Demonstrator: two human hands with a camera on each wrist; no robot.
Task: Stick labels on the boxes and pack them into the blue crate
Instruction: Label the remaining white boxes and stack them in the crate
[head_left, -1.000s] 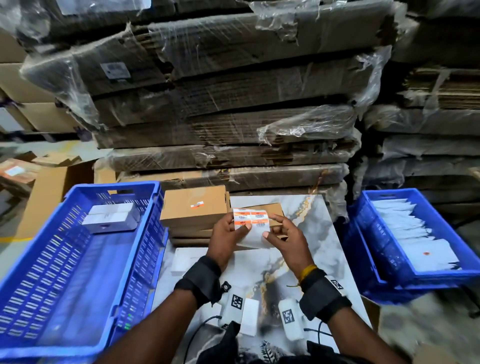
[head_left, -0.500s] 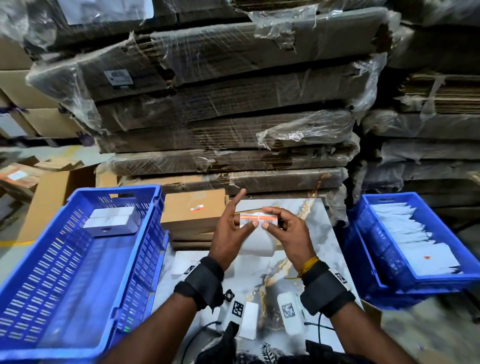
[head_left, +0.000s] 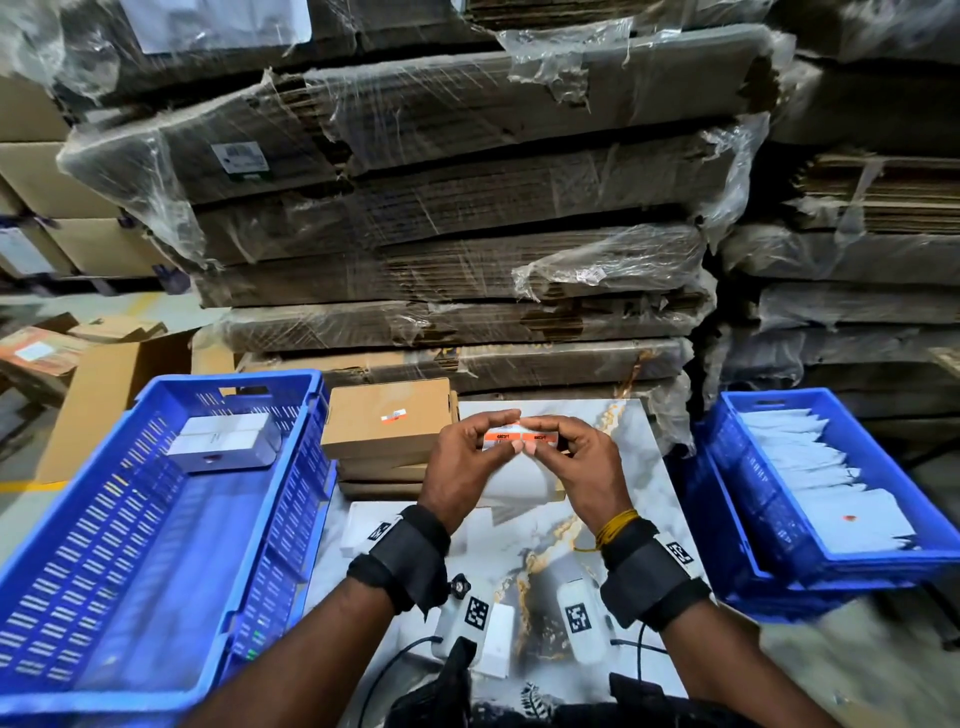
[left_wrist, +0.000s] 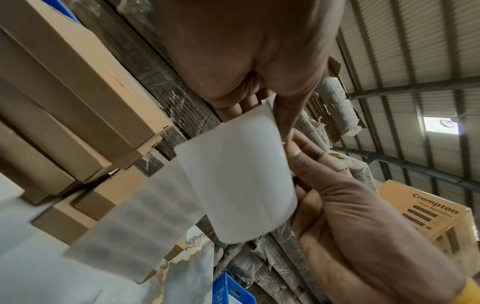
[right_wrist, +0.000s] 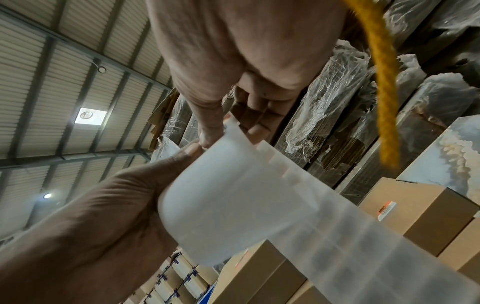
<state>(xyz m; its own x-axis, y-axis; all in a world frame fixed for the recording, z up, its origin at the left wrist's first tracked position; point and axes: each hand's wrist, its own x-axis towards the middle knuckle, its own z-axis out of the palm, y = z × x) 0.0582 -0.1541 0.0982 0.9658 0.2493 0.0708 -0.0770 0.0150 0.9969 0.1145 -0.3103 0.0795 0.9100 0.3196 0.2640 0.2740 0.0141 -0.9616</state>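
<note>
Between my two hands, held up over the desk (head_left: 597, 525), is the label strip (head_left: 521, 437): my left hand (head_left: 464, 470) pinches its left end, my right hand (head_left: 587, 467) its right, and its white backing hangs toward me. Just beyond my left fingers sits a labelled brown box (head_left: 387, 418); the blue crate (head_left: 130, 545) lies left of that hand, a white box (head_left: 223, 441) inside.

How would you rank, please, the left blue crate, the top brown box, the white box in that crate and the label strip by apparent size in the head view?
Largest to smallest:
1. left blue crate, though it is nearest the camera
2. top brown box
3. white box
4. label strip, partly hidden by both hands' fingers
</note>
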